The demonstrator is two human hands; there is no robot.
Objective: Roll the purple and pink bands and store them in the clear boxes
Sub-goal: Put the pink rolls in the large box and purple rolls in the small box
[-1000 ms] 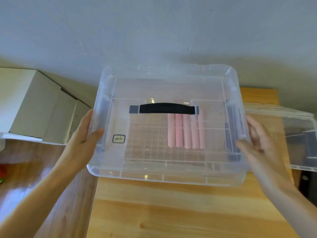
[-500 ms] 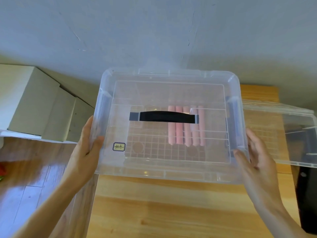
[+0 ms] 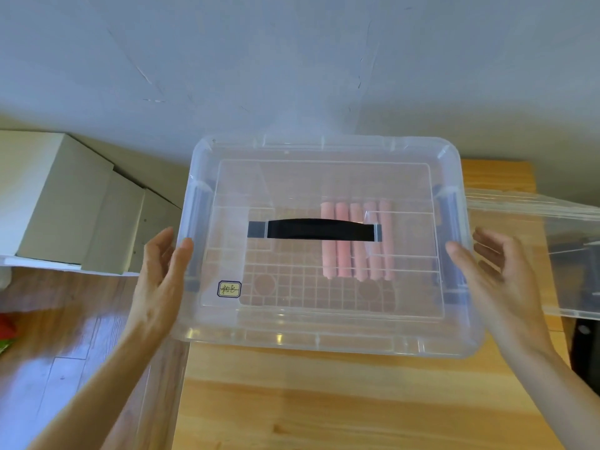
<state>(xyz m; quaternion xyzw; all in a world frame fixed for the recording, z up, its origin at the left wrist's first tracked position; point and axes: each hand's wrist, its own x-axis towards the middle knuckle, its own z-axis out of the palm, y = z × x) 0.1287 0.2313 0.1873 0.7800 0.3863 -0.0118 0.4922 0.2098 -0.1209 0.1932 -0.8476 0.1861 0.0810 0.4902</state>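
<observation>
Clear plastic forms the box point(image 3: 324, 339) at the centre of the view, closed by a clear lid point(image 3: 324, 177) that carries a black handle point(image 3: 319, 229) across its middle. Five pink rolled bands point(image 3: 357, 245) lie side by side inside the box, visible through the lid, at 3 o'clock of the box centre and partly under the right end of the handle. A small yellow label point(image 3: 229, 289) with handwritten marks sits at 8 o'clock on the lid. The box rests on the far part of a light wooden bench point(image 3: 324, 401), with its far edge close to the grey wall point(image 3: 292, 60). The left hand point(image 3: 164, 274) is at 9 o'clock of the box, fingers extended and loosely spread, thumb tip against the left rim; it is not closed around anything. The right hand point(image 3: 500, 274) is at 3 o'clock of the box, open with fingers gently curved, palm turned toward the right side wall; whether it touches the wall cannot be determined. A second clear box point(image 3: 558, 254) lies beyond the right hand at 3 o'clock, partly out of view. White cartons point(image 3: 65, 203) stand at 9 o'clock, beside the bench. No purple bands are visible in this view.
</observation>
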